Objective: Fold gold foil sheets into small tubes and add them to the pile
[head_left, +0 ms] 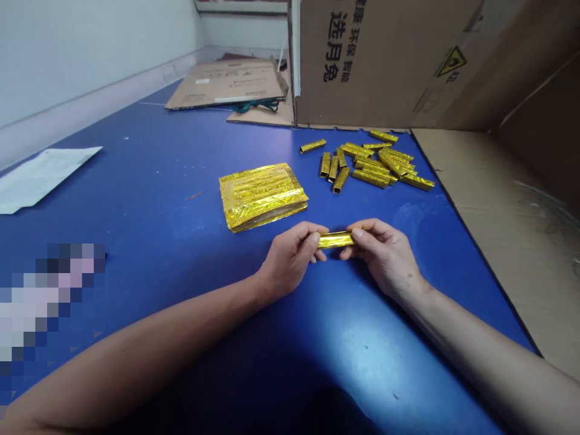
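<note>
A small gold foil strip (335, 240) is held level between both hands, above the blue table. My left hand (292, 254) pinches its left end with thumb and fingers. At its right end, my right hand (380, 251) grips it the same way. Behind my left hand lies a stack of flat gold foil sheets (263, 193). Several folded gold foil tubes (371, 166) lie in a loose pile farther back on the right, some with open ends showing.
The blue table (158, 181) reaches a large cardboard box (385, 66) at the back. Flattened cardboard (226, 81) with a green cord (256, 106) lies back left. A white sheet (40, 175) rests at far left, near a pixelated area. Brown cardboard (489, 223) borders the right edge.
</note>
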`<control>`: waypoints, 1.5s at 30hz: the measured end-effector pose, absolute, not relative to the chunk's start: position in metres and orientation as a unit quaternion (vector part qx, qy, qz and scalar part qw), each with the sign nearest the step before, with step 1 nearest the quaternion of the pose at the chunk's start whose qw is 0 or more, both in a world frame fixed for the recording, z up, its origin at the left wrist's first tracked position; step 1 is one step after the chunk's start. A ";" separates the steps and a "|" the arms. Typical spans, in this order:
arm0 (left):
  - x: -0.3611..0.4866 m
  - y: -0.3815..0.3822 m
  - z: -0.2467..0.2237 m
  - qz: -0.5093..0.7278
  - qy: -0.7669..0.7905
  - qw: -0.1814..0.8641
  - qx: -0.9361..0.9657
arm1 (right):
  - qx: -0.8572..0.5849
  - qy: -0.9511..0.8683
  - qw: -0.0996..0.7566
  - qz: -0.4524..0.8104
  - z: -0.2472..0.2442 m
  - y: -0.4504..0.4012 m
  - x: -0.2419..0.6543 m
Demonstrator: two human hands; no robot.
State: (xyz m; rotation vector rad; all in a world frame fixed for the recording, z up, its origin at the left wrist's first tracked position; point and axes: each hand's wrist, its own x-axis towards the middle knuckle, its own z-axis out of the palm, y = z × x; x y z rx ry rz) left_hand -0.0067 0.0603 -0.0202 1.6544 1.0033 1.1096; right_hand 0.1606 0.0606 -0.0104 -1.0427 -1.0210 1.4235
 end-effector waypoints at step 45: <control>-0.010 0.071 -0.018 0.447 0.483 0.444 0.608 | -0.462 -0.620 0.472 0.423 -0.020 0.050 0.160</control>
